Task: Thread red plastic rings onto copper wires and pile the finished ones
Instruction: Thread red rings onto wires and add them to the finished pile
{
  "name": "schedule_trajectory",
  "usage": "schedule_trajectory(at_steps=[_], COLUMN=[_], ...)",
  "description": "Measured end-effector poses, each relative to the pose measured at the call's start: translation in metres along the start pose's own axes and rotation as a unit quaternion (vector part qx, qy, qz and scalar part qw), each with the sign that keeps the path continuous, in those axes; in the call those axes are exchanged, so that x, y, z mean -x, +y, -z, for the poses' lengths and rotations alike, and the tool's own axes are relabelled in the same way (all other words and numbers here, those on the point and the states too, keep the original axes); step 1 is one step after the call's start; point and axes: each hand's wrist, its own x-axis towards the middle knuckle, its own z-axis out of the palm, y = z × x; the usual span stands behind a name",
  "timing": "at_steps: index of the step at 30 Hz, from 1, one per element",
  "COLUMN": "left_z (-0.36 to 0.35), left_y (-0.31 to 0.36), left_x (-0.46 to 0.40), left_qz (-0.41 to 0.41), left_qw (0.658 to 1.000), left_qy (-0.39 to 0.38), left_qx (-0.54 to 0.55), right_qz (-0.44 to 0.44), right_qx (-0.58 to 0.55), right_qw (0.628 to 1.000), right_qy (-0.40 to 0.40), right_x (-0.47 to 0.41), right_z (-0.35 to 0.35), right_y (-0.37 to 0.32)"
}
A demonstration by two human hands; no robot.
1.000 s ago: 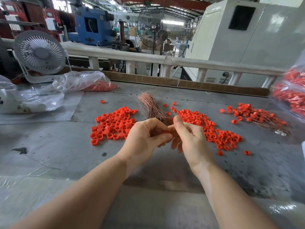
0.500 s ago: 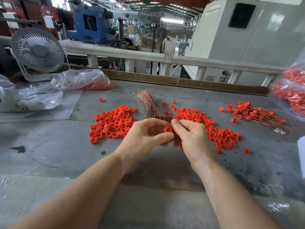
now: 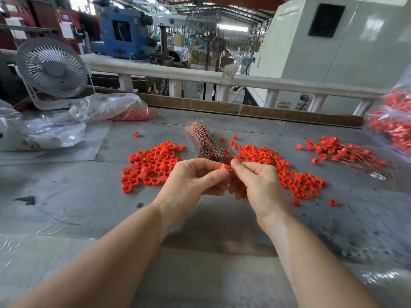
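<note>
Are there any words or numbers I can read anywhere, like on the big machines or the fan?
None can be read.
Red cabinets: pale panels or stickers on them, too blurred to tell if they carry writing.
Blue machine: no readable label.
White desk fan: no brand visible.
White machine housing: small marks near the socket, too small to read.
Red ring pinched by the left hand beside the right hand: plain.

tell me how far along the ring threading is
Done: a small finished pile of rings on wires lies at the far right. In hand: the left hand pinches one red ring while the right hand meets it. Left: the copper wire bundle and two big loose ring heaps, so most remains.
</note>
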Motion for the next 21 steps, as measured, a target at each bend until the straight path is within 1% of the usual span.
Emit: schedule_trajectory(at_steps=[8,12,21], left_z=[0.0014,0.0021,0.0025], left_y=[-0.0013,-0.0006,-0.0026], left_x=[-0.0007,-0.0011,-0.0022], left_qz=[0.008,0.023,0.013], left_qw=[1.0,0.999,0.999], left_qy=[-0.004,-0.01,0.046], left_qx=[0.008,0.044,0.0], right_qz=[-0.002,0.033,0.042], right_qx=[0.0,0.047,0.099], right_qw=[1.0,0.998,0.994], right_qy=[0.004,0.008,0.015], right_x=[0.0,0.0006,0.0008], right_z=[-0.0014,-0.0015,-0.0012], right_y=[-0.0008,-0.0008,0.0024])
